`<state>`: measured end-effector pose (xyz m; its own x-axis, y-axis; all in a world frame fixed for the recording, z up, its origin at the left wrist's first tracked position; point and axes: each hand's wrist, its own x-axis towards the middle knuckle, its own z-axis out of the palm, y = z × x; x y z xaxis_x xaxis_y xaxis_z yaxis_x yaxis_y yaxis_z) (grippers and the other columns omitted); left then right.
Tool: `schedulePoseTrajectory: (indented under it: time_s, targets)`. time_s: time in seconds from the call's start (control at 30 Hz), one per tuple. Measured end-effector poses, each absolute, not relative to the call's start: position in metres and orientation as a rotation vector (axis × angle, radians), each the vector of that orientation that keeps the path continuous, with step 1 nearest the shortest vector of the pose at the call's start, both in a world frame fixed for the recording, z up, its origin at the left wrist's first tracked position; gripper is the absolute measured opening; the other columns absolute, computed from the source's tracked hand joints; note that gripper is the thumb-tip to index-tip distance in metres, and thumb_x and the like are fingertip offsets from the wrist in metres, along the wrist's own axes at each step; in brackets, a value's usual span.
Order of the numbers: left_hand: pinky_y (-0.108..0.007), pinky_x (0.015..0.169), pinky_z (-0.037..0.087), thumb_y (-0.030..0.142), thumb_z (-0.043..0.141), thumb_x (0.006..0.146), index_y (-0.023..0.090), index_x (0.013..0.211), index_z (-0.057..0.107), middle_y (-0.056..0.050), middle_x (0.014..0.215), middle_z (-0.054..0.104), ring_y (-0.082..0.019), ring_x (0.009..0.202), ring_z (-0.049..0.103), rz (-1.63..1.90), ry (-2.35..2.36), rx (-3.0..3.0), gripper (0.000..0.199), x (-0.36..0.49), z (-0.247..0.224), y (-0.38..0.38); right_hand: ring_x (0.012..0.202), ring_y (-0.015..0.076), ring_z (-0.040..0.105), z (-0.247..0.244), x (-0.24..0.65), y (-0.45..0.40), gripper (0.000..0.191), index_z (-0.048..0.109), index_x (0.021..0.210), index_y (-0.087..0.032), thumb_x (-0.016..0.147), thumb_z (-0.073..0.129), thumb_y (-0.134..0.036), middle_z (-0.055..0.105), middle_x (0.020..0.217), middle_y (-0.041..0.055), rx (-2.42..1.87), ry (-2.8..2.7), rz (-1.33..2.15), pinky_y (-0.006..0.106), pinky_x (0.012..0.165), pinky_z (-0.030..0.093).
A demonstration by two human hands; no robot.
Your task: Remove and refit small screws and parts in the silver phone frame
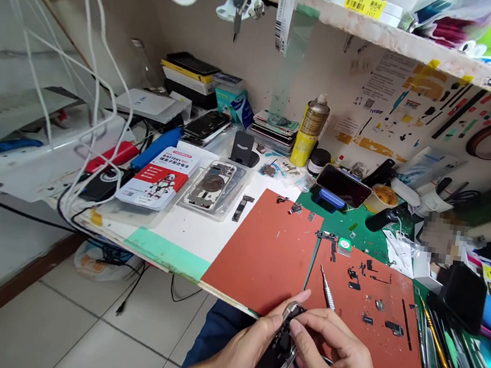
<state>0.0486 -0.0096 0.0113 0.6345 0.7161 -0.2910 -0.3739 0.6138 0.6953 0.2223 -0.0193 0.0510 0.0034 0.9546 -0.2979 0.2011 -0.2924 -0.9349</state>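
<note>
An opened phone frame (273,357) with a dark inside and a silver edge is tilted over the bench's front edge. My left hand (246,347) is closed around its left side, thumb near the top corner. My right hand (336,353) has its thumb and index finger pinched together at the top of the frame; anything small between them is hidden. A silver screwdriver (327,288) lies just beyond on the red mat (259,252). Small phone parts (354,277) are scattered on the mat's right half.
A phone housing (211,188) in a clear tray and a white-red battery box (159,178) stand at the left. A propped phone (343,186) and a spray can (311,129) are at the back. Tweezers and tools (452,362) lie at the right.
</note>
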Motion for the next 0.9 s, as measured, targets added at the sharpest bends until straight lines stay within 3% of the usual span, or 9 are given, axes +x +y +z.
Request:
schedulePoseTrajectory:
  time_s: [0.13, 0.27, 0.47, 0.7, 0.9]
  targets:
    - [-0.044, 0.114, 0.043, 0.048, 0.036, 0.112, 0.023, 0.167, 0.041, -0.008, 0.118, 0.078, -0.025, 0.105, 0.068, 0.680, 0.608, 0.670, 0.061, 0.047, 0.010, -0.009, 0.067, 0.0175, 0.063, 0.052, 0.219, -0.017, 0.044, 0.087, 0.100, -0.025, 0.088, 0.075, -0.065, 0.072, 0.094, 0.0101, -1.595, -1.166, 1.407, 0.028, 0.054, 0.057]
    - [-0.044, 0.106, 0.051, 0.050, 0.039, 0.110, 0.023, 0.167, 0.041, -0.011, 0.137, 0.073, -0.025, 0.098, 0.070, 0.672, 0.626, 0.640, 0.063, 0.048, 0.012, -0.009, 0.058, 0.0133, 0.055, 0.056, 0.214, -0.014, 0.043, 0.088, 0.096, -0.025, 0.086, 0.076, -0.065, 0.071, 0.084, 0.0080, -1.622, -1.183, 1.355, 0.025, 0.052, 0.050]
    - [-0.046, 0.099, 0.054, 0.052, 0.040, 0.110, 0.021, 0.168, 0.040, -0.012, 0.114, 0.081, -0.028, 0.092, 0.072, 0.680, 0.638, 0.634, 0.066, 0.051, 0.012, -0.007, 0.057, 0.0144, 0.054, 0.057, 0.210, -0.011, 0.050, 0.088, 0.096, -0.023, 0.081, 0.077, -0.070, 0.066, 0.082, 0.0066, -1.636, -1.085, 1.412, 0.028, 0.049, 0.049]
    - [-0.043, 0.088, 0.057, 0.050, 0.038, 0.111, 0.021, 0.167, 0.041, -0.010, 0.107, 0.081, -0.027, 0.088, 0.073, 0.678, 0.670, 0.655, 0.064, 0.050, 0.007, -0.008, 0.056, 0.0126, 0.051, 0.058, 0.209, -0.009, 0.054, 0.088, 0.096, -0.023, 0.079, 0.075, -0.073, 0.064, 0.086, 0.0065, -1.663, -1.069, 1.443, 0.029, 0.050, 0.048]
    - [-0.044, 0.099, 0.054, 0.048, 0.036, 0.111, 0.019, 0.167, 0.041, -0.011, 0.117, 0.080, -0.028, 0.100, 0.073, 0.681, 0.673, 0.677, 0.063, 0.051, 0.003, -0.007, 0.060, 0.0149, 0.051, 0.058, 0.207, -0.006, 0.055, 0.086, 0.093, -0.021, 0.080, 0.073, -0.073, 0.056, 0.075, 0.0021, -1.690, -1.041, 1.459, 0.031, 0.056, 0.048]
